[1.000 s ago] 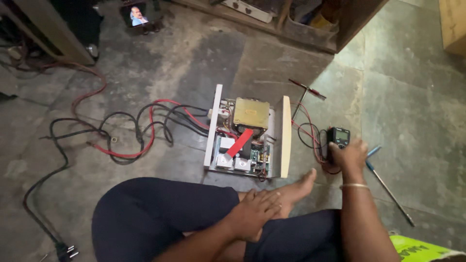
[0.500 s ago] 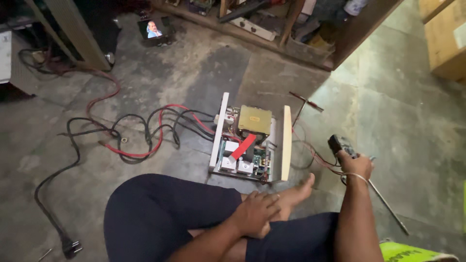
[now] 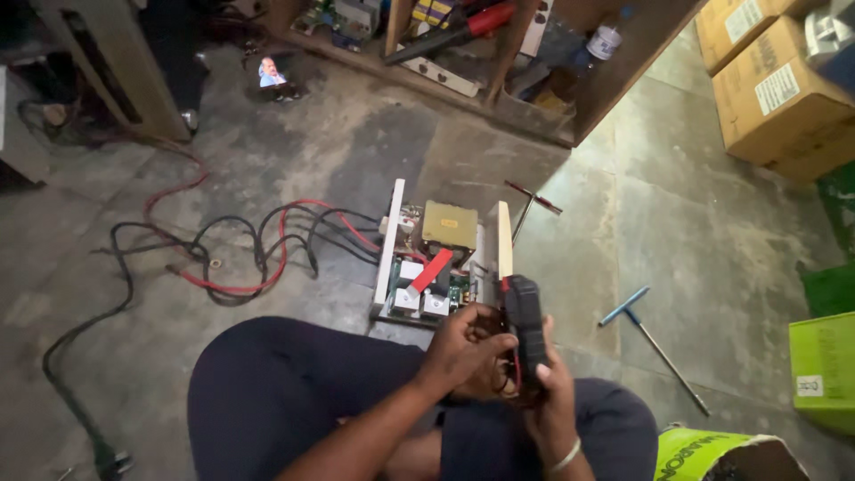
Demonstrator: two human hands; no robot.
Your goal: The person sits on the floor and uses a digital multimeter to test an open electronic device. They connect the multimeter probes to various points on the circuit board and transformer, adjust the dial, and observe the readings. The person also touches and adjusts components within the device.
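- Head view: we cradle the black multimeter (image 3: 525,325) upright in our right hand (image 3: 552,392), fingers wrapped round its lower body so the face points up at us.
- Our left hand (image 3: 468,343) pinches the red test lead (image 3: 515,363) beside the meter, just in front of the opened power unit (image 3: 441,258) on the floor.
- Brown cartons (image 3: 766,85) with white labels sit top right; a lime-green box (image 3: 824,365) stands at the right edge.

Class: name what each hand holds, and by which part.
The right hand holds the black multimeter by its lower body; the left hand touches its side and red lead wires.
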